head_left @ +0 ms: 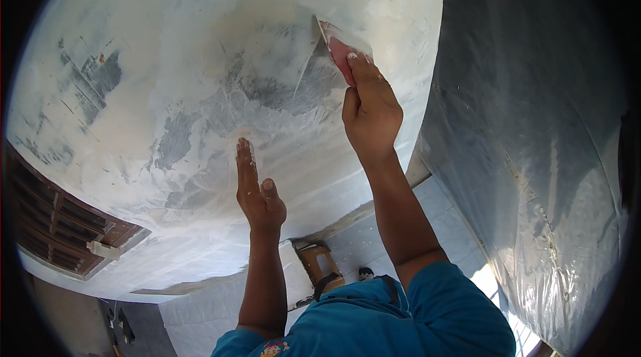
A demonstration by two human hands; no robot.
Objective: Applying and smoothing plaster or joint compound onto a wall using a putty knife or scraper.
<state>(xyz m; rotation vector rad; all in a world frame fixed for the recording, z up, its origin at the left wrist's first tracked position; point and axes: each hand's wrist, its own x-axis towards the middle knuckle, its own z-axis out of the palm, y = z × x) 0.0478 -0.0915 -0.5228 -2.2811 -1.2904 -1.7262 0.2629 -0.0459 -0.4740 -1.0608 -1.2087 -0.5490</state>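
Note:
My right hand (372, 107) grips a putty scraper with a flat reddish-pink body (339, 57) smeared with white putty. Its thin edge lies against a large pale wall (200, 10), over a grey patch. Lower and to the left, my left hand (260, 193) is raised close to the wall, seen from its side. Its fingers are stretched out and the thumb stands apart. White putty specks the fingers and thumb; the palm side is mostly hidden. Patchy whitish putty covers the wall, with darker grey areas (177, 140) showing through.
A clear plastic sheet (527, 110) hangs along the right side. At the lower left is a brown wooden grille window (60, 213). Near my feet, a yellow-brown container (320, 265) stands on the grey tiled floor (360, 240). Several dark items (120, 327) sit at the lower left.

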